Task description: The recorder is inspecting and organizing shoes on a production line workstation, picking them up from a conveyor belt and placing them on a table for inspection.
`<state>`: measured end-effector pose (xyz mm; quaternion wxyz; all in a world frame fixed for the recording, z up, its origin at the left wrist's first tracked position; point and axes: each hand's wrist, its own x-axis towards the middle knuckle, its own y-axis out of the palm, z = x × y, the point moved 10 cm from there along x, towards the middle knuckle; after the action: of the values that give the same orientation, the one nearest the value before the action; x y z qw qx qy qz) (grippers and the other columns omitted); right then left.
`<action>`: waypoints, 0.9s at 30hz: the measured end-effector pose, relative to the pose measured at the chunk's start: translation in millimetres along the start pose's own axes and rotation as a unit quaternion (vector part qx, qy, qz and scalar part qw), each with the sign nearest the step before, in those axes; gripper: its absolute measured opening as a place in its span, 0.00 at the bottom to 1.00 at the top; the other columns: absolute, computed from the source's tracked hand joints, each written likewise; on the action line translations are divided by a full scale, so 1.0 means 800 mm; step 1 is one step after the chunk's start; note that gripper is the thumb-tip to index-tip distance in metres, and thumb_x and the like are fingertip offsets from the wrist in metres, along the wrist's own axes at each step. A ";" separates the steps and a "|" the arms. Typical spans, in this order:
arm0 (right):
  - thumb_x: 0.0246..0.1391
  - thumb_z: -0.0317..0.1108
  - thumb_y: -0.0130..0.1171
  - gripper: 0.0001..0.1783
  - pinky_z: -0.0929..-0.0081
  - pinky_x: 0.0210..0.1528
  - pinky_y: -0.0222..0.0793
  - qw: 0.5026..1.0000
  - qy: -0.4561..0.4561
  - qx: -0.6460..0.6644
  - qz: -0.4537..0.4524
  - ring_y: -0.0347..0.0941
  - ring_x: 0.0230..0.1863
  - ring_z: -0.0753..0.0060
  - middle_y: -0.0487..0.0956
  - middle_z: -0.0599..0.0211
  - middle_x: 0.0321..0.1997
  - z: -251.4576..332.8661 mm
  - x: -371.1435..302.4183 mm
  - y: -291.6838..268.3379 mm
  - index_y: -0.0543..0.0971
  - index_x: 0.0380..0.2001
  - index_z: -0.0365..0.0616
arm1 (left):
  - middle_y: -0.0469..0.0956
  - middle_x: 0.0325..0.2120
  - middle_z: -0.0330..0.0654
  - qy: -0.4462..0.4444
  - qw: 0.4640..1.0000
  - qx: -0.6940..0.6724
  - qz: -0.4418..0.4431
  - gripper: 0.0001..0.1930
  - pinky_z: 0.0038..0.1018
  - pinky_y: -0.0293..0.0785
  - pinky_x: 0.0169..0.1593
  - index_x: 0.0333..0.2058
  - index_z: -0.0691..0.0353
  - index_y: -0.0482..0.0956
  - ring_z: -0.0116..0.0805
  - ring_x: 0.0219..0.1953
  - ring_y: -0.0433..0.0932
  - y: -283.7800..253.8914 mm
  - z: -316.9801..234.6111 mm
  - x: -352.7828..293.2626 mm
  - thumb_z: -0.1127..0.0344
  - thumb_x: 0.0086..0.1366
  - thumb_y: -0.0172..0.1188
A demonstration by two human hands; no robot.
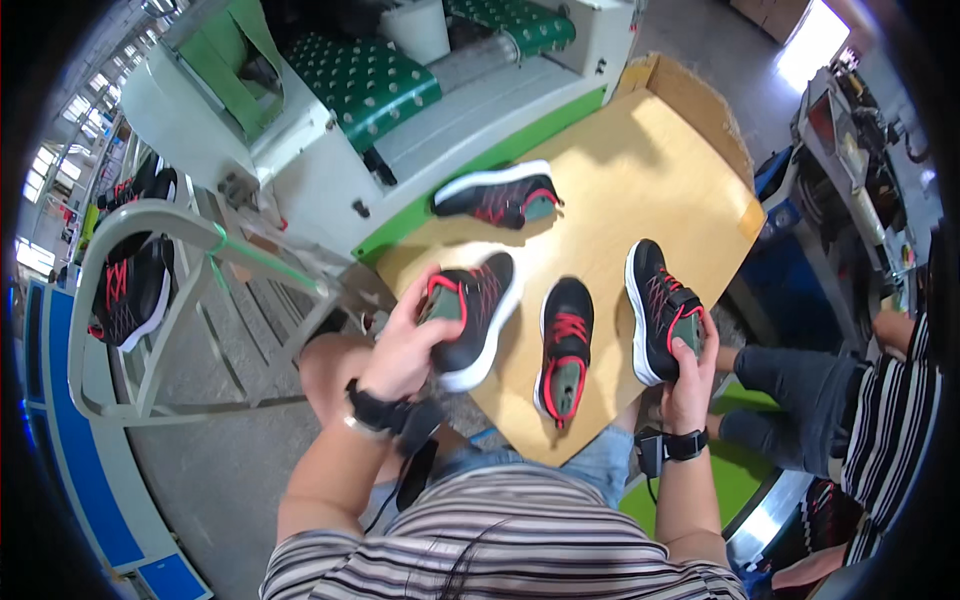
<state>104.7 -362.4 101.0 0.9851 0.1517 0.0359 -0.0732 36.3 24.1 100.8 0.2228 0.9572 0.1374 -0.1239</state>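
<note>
My left hand (402,345) is closed around the heel opening of a black sneaker (484,300) with red trim and a white sole, its toe pointing away from me. On the right, my right hand (690,375) grips the heel end of a second black-and-red sneaker (655,290), thumb at the opening. Between them a third sneaker (568,325) lies upright on the wooden board (640,150), heel towards me. A fourth sneaker (500,195) rests on its side farther back on the board, near the machine.
Beyond the board stands a white machine with a green dotted conveyor belt (370,95) and a white bucket (417,30). A metal rack (150,215) at left holds more sneakers (135,290). At right sits another person in a striped shirt (890,430).
</note>
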 end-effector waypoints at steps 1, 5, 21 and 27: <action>0.59 0.21 0.54 0.35 0.67 0.66 0.66 0.999 -0.026 -0.003 0.019 0.69 0.63 0.62 0.69 0.55 0.65 0.020 0.017 0.018 0.59 0.69 0.42 | 0.71 0.59 0.45 -0.049 0.996 -0.052 0.044 0.42 0.28 0.72 0.58 0.70 0.64 0.58 0.35 0.55 0.76 0.011 -0.020 -0.007 0.82 0.55 0.60; 0.59 0.24 0.58 0.34 0.69 0.66 0.64 0.979 -0.143 -0.034 0.139 0.70 0.63 0.64 0.70 0.55 0.64 0.111 0.113 0.145 0.62 0.68 0.41 | 0.70 0.61 0.47 0.062 0.994 -0.037 0.078 0.39 0.30 0.67 0.64 0.70 0.67 0.57 0.34 0.59 0.73 0.068 -0.156 -0.016 0.80 0.58 0.57; 0.59 0.36 0.64 0.38 0.59 0.72 0.57 0.760 -0.307 -0.413 0.396 0.51 0.75 0.38 0.53 0.35 0.75 0.024 0.163 0.385 0.63 0.71 0.55 | 0.61 0.65 0.55 0.511 0.613 0.603 -0.014 0.42 0.43 0.62 0.66 0.69 0.59 0.59 0.57 0.64 0.65 0.121 -0.226 0.142 0.65 0.57 0.69; 0.48 0.46 0.76 0.51 0.49 0.75 0.48 0.772 -0.094 -0.459 0.429 0.44 0.77 0.35 0.51 0.36 0.75 -0.062 -0.075 0.168 0.60 0.70 0.46 | 0.68 0.54 0.51 0.285 0.636 0.715 -0.052 0.40 0.45 0.66 0.60 0.63 0.58 0.65 0.55 0.55 0.70 0.032 -0.058 0.191 0.71 0.50 0.72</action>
<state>64.2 -212.8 98.6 0.8653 -0.3266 -0.0963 0.3680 195.2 54.8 105.7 -0.5881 0.7965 0.1126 0.0841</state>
